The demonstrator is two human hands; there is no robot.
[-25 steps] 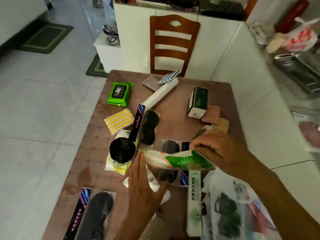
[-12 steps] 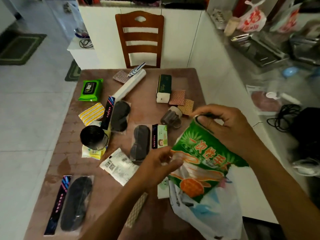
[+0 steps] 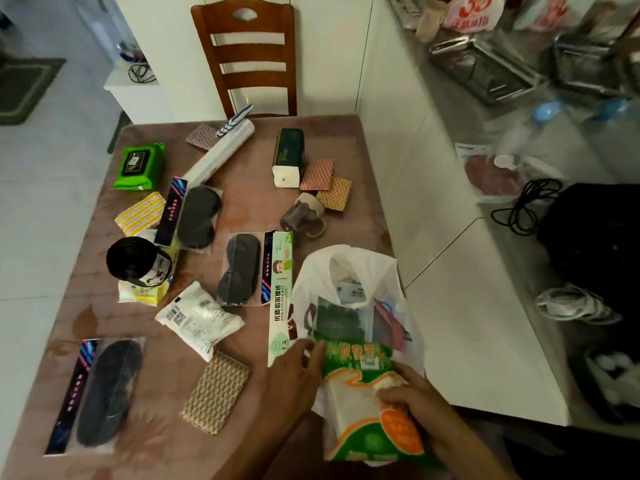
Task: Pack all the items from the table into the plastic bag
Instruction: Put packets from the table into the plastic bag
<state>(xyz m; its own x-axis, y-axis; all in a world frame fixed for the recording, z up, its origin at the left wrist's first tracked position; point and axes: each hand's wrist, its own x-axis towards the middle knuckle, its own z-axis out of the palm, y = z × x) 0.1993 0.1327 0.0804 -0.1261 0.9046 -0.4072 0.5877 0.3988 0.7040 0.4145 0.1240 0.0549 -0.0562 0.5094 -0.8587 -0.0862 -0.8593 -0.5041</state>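
Right hand: the right hand (image 3: 414,393) grips the green and orange plastic packet (image 3: 367,403) over the bag's near edge.
Left hand: the left hand (image 3: 294,372) has its fingers against the packet's top left corner; grip unclear.
Bag: the white plastic bag (image 3: 349,271) lies open on the brown table (image 3: 166,441), near right corner.

Three packaged black eye masks (image 3: 199,216) (image 3: 239,268) (image 3: 107,393); four patterned square pads (image 3: 202,136) (image 3: 317,174) (image 3: 335,194) (image 3: 216,393); one green wipes pack (image 3: 140,166); one yellow striped cloth (image 3: 140,213); one black roll (image 3: 133,261); one long white box (image 3: 218,154); one tissue pack (image 3: 288,157); one foil box (image 3: 281,296); one white pouch (image 3: 199,320); one brown mug (image 3: 303,216); one plastic bag (image 3: 391,271); one green packet (image 3: 367,407).
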